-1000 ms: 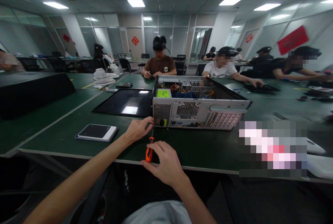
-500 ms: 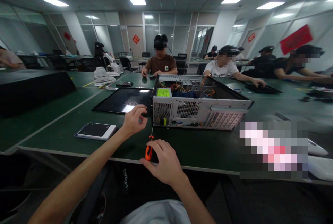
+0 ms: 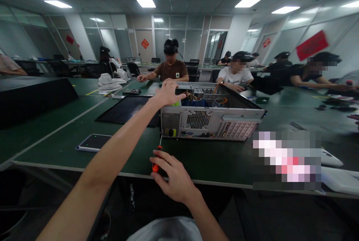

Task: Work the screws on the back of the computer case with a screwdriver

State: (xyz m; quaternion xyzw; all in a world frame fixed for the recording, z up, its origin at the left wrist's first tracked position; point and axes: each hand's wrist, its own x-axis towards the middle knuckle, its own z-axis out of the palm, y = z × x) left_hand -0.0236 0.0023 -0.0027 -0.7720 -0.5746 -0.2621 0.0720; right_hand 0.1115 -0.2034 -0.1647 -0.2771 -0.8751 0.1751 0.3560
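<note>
Screwdriver [image 3: 159, 149], grasped by the right hand [image 3: 175, 177], points away toward the lower left corner of the computer case [image 3: 211, 121], contact hard to tell; the left hand [image 3: 168, 93] spreads loosely atop.

Flat device [image 3: 94, 142] partly hidden by left forearm [image 3: 126, 140]; tip of screwdriver [image 3: 159, 148] indistinct.

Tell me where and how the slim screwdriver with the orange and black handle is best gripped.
Probably by its thick handle, from the near right, where the right hand is: the handle points back toward the person, while the thin metal shaft runs forward to the lower left corner of the open silver and black computer case.
</note>
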